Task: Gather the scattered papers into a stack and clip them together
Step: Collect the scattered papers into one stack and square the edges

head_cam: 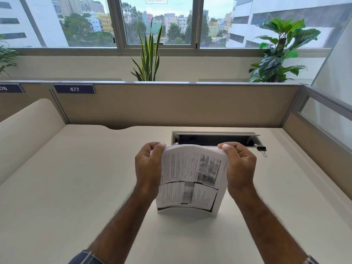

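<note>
Currently squaring: left hand [147, 166] and right hand [239, 166] grip paper stack [190, 180] upright on desk [76, 187]; next, reach binder clip [262, 149], still unclipped

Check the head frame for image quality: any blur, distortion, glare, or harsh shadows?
Head view: daylight from the window, soft and even, no glare on the desk. Wide-angle bowing bends the partition. Paper stack has smeared, unreadable print patches; left hand and right hand sharp, forearm edges slightly soft. Binder clip small but distinct.
</note>
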